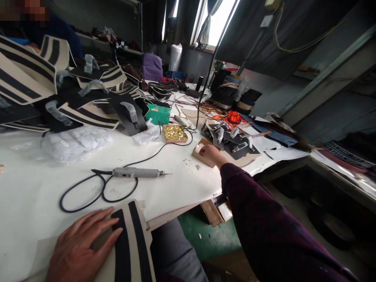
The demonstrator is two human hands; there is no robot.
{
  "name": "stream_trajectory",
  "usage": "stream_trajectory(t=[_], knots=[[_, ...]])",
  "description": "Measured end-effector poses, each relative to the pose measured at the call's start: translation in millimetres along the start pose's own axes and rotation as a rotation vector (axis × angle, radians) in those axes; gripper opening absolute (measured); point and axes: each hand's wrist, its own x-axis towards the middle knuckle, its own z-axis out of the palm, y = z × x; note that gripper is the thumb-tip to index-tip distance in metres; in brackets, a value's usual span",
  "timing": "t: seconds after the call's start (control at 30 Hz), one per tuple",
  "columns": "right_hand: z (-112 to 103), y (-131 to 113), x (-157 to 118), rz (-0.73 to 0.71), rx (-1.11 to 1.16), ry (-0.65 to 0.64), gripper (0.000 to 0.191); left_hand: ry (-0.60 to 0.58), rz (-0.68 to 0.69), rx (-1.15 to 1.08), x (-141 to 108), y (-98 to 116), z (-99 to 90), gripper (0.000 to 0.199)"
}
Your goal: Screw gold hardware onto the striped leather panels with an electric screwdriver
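My left hand [85, 243] lies spread on a cream panel with black stripes [136, 243] at the table's front edge. Reaching forward, my right hand [209, 153] is at a small open cardboard box [202, 161], its fingers bent down into it; what they hold, if anything, is hidden. Small gold pieces [189, 166] lie loose just left of that box. An open box of gold pieces [175, 133] stands behind it. Between my hands, a grey pen-shaped power tool [136, 172] rests on the white table with its tip pointing right.
Striped panels [91, 113] with wrapped handles are piled at the left, behind a plastic-wrapped white bundle [76, 144]. A black cord [152, 154] loops over the table [23, 172]. Black pieces with wrapped fittings [235, 141] lie at the right. Another person [55, 31] is at the upper left.
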Motion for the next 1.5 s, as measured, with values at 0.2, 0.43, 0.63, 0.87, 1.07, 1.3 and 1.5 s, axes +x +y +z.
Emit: stream_trajectory(t=[0.2,0.43,0.63,0.87,1.07,1.3,1.5], knots=[[-15,-11,-10,0.086,0.063,-0.058,0.022,-0.003,-0.023,-0.005,1,3,-0.7,0.043],[-30,-28,-25,0.094,0.241,0.088,0.026,0.014,-0.006,-0.030,3,5,-2.6,0.041],[-33,-34,-36,0.106,0.290,0.137,0.018,0.012,-0.004,-0.017,1,2,-0.9,0.040],[-30,-60,-49,0.034,0.389,0.075,0.019,0.002,-0.002,-0.019,-1,0,0.7,0.036],[-2,-76,-60,0.092,0.398,-0.073,0.021,0.001,-0.001,-0.029,0,3,-0.7,0.041],[7,-75,-62,0.093,0.254,-0.042,0.024,0.014,0.010,-0.025,1,4,-1.6,0.041],[8,-78,-60,0.073,0.143,-0.036,0.024,0.010,0.000,-0.025,1,5,-2.2,0.043]])
